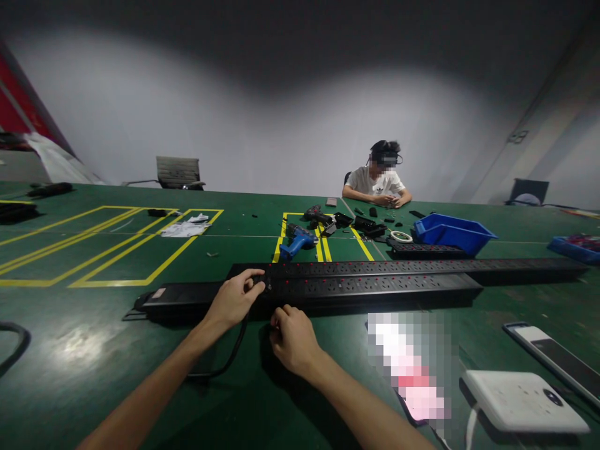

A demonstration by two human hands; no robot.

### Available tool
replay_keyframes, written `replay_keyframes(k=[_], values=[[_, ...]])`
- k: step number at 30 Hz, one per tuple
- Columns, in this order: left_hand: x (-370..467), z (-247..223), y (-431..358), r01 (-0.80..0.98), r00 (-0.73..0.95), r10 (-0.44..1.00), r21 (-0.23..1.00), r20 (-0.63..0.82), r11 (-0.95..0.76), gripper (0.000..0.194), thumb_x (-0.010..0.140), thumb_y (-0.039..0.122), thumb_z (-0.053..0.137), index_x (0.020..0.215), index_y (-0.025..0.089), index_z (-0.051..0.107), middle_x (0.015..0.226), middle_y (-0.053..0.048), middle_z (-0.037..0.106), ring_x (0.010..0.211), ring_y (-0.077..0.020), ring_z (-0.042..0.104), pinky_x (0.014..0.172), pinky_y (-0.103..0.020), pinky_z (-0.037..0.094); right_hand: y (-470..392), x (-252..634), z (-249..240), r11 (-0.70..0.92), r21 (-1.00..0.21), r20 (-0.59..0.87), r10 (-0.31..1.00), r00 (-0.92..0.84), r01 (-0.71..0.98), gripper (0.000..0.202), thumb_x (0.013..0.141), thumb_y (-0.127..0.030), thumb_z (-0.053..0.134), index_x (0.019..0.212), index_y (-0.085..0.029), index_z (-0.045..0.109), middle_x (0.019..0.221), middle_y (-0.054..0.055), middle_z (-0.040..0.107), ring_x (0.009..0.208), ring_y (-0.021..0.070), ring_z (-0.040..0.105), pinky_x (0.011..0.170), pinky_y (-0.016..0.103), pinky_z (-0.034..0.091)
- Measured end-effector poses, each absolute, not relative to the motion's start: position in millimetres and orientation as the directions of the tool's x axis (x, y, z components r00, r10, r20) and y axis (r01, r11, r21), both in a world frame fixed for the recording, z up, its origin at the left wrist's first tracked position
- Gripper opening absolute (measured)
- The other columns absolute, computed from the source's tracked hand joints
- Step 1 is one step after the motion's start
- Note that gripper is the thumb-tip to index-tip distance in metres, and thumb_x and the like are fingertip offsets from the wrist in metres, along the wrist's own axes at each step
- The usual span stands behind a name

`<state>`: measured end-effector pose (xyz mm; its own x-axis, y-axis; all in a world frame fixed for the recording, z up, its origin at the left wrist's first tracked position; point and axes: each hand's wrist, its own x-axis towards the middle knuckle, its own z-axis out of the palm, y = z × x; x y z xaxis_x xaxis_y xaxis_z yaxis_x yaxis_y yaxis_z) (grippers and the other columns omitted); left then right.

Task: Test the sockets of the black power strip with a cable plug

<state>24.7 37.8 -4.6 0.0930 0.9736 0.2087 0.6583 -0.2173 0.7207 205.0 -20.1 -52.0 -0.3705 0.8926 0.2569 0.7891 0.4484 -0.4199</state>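
Both grips unclear | left hand [237,294] bent over power strip [323,289] | right hand [295,340] curled just beside

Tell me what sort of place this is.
Probably a workshop or small assembly room: long black power strips lie on a big green, yellow-lined table, with a blue power tool beyond them.

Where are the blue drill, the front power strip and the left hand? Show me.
Blue drill [300,239], head view: body.
Front power strip [351,286], head view: socket face.
Left hand [234,299], head view: back.
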Motion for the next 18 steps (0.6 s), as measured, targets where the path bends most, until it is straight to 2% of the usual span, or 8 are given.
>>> replay_keyframes(k=[5,9,14,18], values=[[21.5,8.1,58.0,0.723,0.187,0.982,0.673,0.028,-0.156,0.044,0.077,0.037,0.049,0.113,0.017,0.062,0.064,0.002,0.060,0.061,-0.0167,0.057,0.059,-0.026,0.041,-19.4,204.1,-52.5,0.443,-0.411,0.239,0.896,-0.375,0.796,0.019,0.074,-0.016,0.052,0.091,-0.022,0.056,0.091,0.004,0.056,0.081,0.0180,0.050,0.070,0.028,0.033],[30.1,18.0,64.7,0.827,0.179,0.982,0.550,-0.056,-0.119,0.038,0.081,0.037,0.041,0.106,0.020,0.064,0.087,-0.007,0.071,0.079,-0.0222,0.065,0.068,-0.029,0.045,-19.1,204.3,-53.2,0.444,-0.407,0.231,0.896,-0.380,0.798,0.018,0.075,-0.017,0.053,0.092,-0.022,0.057,0.092,0.004,0.056,0.081,0.0181,0.050,0.071,0.028,0.034],[44.2,22.1,60.7,0.943,0.119,0.982,0.325,-0.145,-0.066,0.041,0.089,0.042,0.026,0.109,0.024,0.058,0.105,-0.012,0.071,0.095,-0.0304,0.066,0.079,-0.039,0.046,-20.0,205.4,-52.2,0.459,-0.384,0.232,0.888,-0.397,0.801,0.016,0.076,-0.018,0.053,0.092,-0.021,0.057,0.093,0.005,0.056,0.081,0.0180,0.050,0.071,0.029,0.034],[53.8,23.3,53.5,0.966,0.127,0.979,0.245,-0.163,-0.084,0.047,0.091,0.049,0.021,0.116,0.024,0.051,0.108,-0.014,0.069,0.099,-0.0346,0.065,0.083,-0.046,0.045,-20.6,205.5,-51.1,0.464,-0.367,0.230,0.885,-0.404,0.806,0.014,0.078,-0.020,0.054,0.092,-0.020,0.058,0.094,0.005,0.056,0.082,0.0179,0.051,0.072,0.029,0.035]])
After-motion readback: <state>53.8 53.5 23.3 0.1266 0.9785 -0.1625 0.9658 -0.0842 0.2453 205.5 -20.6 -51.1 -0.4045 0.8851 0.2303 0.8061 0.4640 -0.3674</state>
